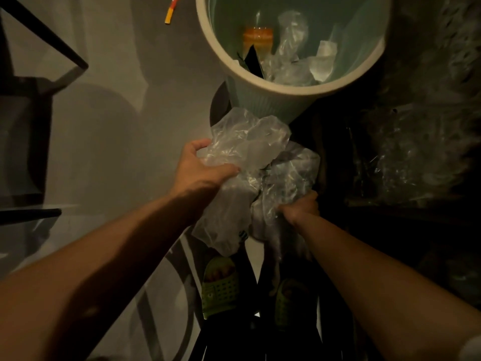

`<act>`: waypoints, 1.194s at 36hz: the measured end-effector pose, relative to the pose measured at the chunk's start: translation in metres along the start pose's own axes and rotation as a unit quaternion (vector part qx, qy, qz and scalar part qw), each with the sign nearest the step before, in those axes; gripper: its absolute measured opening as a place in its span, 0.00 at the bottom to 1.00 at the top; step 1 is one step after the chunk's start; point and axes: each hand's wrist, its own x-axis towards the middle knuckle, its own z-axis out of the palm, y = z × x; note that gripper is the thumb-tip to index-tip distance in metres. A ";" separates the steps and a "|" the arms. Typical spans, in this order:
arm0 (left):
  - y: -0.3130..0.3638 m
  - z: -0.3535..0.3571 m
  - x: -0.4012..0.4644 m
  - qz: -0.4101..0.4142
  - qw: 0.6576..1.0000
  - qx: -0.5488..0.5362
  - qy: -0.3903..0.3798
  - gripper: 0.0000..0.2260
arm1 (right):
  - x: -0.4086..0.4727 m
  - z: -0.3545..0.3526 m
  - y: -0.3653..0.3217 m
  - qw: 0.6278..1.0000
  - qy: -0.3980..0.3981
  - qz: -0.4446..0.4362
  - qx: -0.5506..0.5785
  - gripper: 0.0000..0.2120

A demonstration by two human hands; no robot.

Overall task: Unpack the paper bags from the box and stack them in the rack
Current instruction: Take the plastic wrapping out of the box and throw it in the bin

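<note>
A crumpled bundle of clear plastic wrapping (250, 147) hangs in front of me, just below a round pale-green bin (286, 88). My left hand (200, 165) grips the upper left part of the plastic, thumb on top. My right hand (302, 207) clutches the lower right part from underneath. The bin holds more clear plastic (291, 66) and an orange-topped container (257, 37). No paper bags, box or rack can be made out in this dim view.
My feet in green perforated sandals (221, 285) stand below the bundle. A dark metal frame (46, 48) rises at the left. Clear plastic-wrapped goods (421, 157) lie in shadow at the right. An orange and yellow strip (171, 10) lies on the grey floor.
</note>
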 end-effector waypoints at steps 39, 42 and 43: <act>0.079 -0.125 -0.083 -0.192 0.943 -0.230 -0.144 0.13 | -0.208 -0.058 -0.084 0.887 -0.173 -0.211 0.372 0.09; 0.084 -0.147 -0.090 -0.199 0.933 -0.263 -0.146 0.32 | -0.235 -0.076 -0.098 0.876 -0.181 -0.238 0.380 0.09; 0.086 -0.153 -0.094 -0.201 0.933 -0.267 -0.137 0.33 | -0.245 -0.082 -0.103 0.875 -0.173 -0.254 0.375 0.09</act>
